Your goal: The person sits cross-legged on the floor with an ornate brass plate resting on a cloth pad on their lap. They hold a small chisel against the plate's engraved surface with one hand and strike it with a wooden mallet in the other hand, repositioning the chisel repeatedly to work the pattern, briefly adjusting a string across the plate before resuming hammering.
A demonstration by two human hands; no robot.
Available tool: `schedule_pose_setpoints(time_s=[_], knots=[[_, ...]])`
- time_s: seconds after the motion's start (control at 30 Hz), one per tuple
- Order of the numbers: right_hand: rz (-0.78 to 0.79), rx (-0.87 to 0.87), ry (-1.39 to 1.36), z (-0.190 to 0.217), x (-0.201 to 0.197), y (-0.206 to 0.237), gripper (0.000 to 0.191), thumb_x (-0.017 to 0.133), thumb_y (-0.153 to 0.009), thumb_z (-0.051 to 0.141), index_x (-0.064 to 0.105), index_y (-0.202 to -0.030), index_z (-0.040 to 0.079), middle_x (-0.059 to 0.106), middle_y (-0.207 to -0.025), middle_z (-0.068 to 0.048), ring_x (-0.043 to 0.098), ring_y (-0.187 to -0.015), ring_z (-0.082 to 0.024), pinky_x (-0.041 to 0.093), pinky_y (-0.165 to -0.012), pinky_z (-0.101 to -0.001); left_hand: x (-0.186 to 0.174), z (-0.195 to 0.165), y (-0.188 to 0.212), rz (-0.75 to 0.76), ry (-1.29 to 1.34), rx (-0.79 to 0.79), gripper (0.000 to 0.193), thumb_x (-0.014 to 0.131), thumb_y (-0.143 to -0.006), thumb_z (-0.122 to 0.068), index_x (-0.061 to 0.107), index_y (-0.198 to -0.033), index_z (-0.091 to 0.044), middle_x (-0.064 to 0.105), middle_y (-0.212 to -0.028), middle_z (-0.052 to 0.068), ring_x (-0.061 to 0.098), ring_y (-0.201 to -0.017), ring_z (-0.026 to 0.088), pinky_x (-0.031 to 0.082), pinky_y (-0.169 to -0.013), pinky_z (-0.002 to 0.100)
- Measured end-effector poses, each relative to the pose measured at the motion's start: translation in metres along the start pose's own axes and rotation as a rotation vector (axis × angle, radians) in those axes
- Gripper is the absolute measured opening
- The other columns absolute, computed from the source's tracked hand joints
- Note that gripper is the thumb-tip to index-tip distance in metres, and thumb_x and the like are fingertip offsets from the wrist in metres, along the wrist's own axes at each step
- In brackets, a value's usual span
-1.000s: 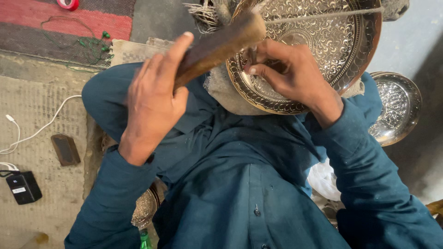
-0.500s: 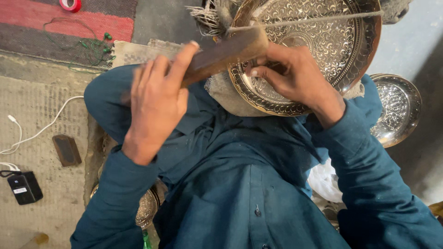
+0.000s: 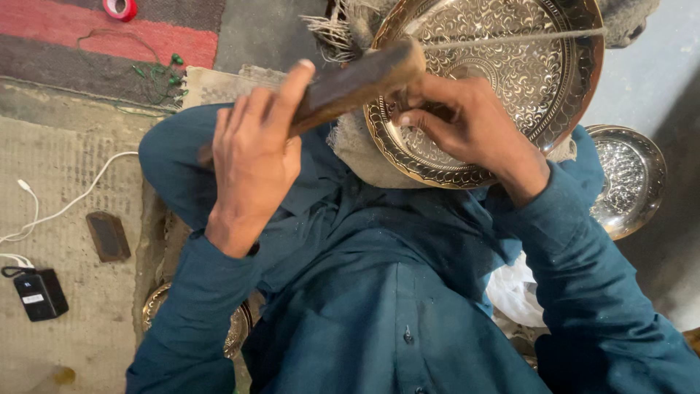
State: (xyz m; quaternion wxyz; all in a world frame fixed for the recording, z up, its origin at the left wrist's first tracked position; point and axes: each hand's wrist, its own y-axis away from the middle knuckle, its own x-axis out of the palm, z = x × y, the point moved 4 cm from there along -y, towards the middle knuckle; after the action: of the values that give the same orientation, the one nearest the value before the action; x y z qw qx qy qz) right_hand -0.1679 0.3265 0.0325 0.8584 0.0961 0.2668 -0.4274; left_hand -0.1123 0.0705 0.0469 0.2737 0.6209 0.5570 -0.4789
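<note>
Both hands raised, arms bent in blue sleeves
Left hand [image 3: 255, 149] curled in a grip, fingers extended upward; right hand [image 3: 467, 124] bent at wrist, fingertips pinched together

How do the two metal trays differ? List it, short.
The large engraved tray rests tilted on cloth in the person's lap, under the right hand; the smaller tray lies aside on the floor, untouched. The large one looks golden, the smaller one silvery. The large one shows nearly whole; the smaller is partly hidden by a sleeve. Both are round, with patterned surfaces.
</note>
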Motion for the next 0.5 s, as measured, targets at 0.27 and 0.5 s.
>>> schedule_pose_setpoints(time_s=[0.27, 0.5], knots=[[-0.04, -0.074, 0.063, 0.008, -0.003, -0.001, 0.023, 0.077, -0.098, 0.007, 0.068, -0.119, 0.003, 0.076, -0.099, -0.01, 0.075, -0.083, -0.019, 0.058, -0.07, -0.0315, 0.007, -0.003, 0.002, -0.007, -0.04, 0.032, 0.081, 0.073, -0.085, 0.005, 0.046, -0.157, -0.021, 0.062, -0.108, 0.01, 0.064, -0.104, 0.034, 0.047, -0.091, 0.047], [-0.046, -0.112, 0.041, 0.011, -0.005, -0.002, 0.029, 0.075, -0.099, 0.008, 0.066, -0.125, 0.001, 0.075, -0.099, -0.01, 0.075, -0.087, -0.02, 0.057, -0.075, -0.0317, 0.003, -0.002, 0.002, -0.146, 0.234, 0.019, 0.075, 0.07, -0.091, 0.002, 0.041, -0.156, -0.02, 0.062, -0.119, 0.01, 0.063, -0.115, 0.032, 0.048, -0.1, 0.044]])
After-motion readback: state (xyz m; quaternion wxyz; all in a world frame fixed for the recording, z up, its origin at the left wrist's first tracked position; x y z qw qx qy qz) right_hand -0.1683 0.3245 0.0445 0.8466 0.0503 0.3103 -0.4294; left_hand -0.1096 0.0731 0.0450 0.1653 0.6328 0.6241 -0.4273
